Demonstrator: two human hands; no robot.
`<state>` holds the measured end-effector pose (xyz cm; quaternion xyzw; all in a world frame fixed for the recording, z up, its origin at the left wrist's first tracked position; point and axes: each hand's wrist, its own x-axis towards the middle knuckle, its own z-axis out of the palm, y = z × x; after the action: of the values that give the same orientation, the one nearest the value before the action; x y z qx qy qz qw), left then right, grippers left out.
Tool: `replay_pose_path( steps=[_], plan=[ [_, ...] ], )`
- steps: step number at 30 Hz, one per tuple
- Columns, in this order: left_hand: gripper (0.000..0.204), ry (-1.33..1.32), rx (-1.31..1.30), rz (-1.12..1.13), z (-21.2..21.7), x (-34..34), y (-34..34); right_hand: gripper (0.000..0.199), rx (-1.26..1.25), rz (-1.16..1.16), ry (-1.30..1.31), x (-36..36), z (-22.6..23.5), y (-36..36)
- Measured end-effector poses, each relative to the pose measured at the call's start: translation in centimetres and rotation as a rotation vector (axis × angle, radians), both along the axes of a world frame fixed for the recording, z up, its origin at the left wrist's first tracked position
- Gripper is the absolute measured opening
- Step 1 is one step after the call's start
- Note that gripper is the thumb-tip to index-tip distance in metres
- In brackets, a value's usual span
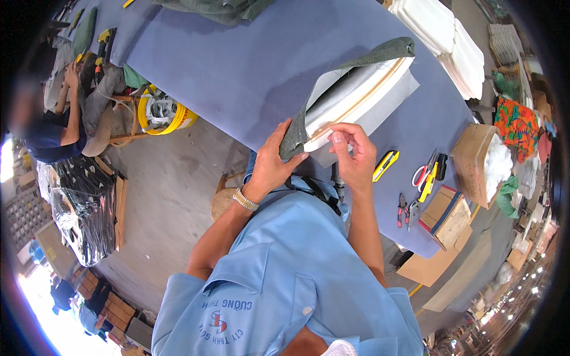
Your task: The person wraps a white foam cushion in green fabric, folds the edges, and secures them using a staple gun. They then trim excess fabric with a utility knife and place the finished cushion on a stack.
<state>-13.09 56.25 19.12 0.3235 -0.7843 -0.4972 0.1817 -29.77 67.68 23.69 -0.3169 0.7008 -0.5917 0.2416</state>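
A curved panel with a white padded edge (362, 98) lies tilted on the blue-grey table, partly wrapped in dark green fabric (371, 56). A narrow tan strip (375, 88) runs along the white edge, and a pale grey sheet (395, 95) shows beneath. At the near end, my left hand (273, 161) grips the green fabric at the corner, thumb toward the white edge. My right hand (355, 155) is closed in a pinch beside that same end, its fingers curled. What lies between those fingertips is too small to make out.
Right of my hand lie a yellow cutter (386, 166), scissors (421, 174), another yellow cutter (428, 187) and pliers (404, 212). A cardboard box (472, 157) with white stuffing stands farther right. A yellow bucket (142, 113) and another person (65, 118) are at left.
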Motion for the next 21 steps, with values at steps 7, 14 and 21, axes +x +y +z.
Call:
replay_pose_path(
  steps=[7, 14, 21],
  plan=[
    [0.062, -0.052, 0.118, -0.02, 1.5, 0.1, -1.4, 0.012, 0.049, -0.121, 0.12, -1.4, -1.9, 2.5],
    [0.042, -0.136, 0.169, -0.1, 5.1, 8.5, -7.6, 0.017, 0.025, -0.309, 0.062, -5.2, -1.5, 4.3],
    [0.043, -0.4, 0.141, -0.141, 1.6, 17.8, -11.0, 0.047, -0.019, -0.259, 0.16, -9.8, -1.1, 0.0]
  ],
)
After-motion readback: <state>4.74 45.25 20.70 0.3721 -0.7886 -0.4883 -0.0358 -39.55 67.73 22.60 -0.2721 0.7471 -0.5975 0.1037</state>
